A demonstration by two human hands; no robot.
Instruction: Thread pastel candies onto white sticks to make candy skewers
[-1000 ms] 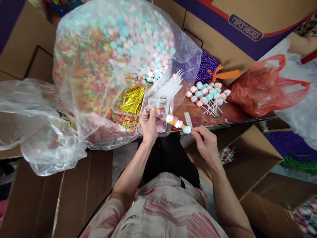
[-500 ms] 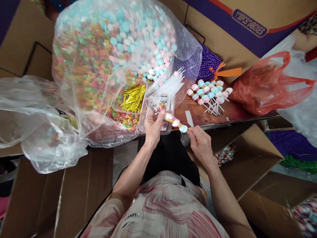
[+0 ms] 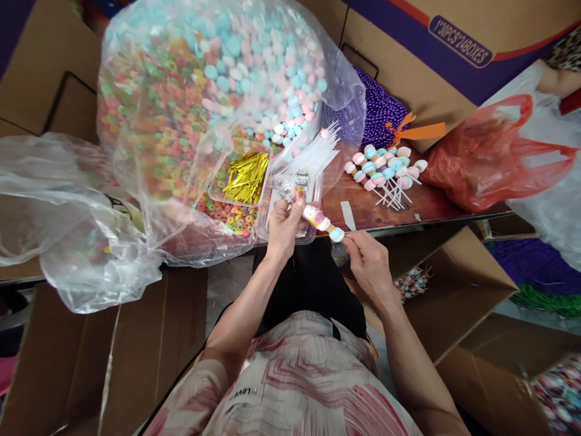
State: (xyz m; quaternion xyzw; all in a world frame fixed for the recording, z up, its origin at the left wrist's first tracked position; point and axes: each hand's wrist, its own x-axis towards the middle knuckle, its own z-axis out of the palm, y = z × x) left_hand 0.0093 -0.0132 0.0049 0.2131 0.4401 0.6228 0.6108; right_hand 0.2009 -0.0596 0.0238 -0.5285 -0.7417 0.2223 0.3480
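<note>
Candy skewer, a row of pastel pieces, lies slantwise between the two hands, just above the near edge of the table, its blue end to the right and nearer. It looks light; the puffy pieces are probably soft and easily dented, the small rings between them perhaps brittle, the stick stiff. Printed film seems to cover its left part and would likely be thin and slippery. The safest hold is probably the bare stick beyond the blue piece, with a gentle pinch on the film's edge rather than a squeeze on the candy.

The right hand has thumb and fingers pinched together at that stick end. The left hand is closed around the film at the other end; its fingers hide how far the film reaches and where the skewer's left tip lies.

Beneath the left hand, a clear tub holds small packets whose lettering is too small to read. White sticks fan out on its far side, gold ties lie to the left, and other skewers are heaped to the right. Farther left, cloudy plastic blurs the contents of a large bag. At the far right, a red bag conceals what it holds, and someone's arm is cut off by the frame.
</note>
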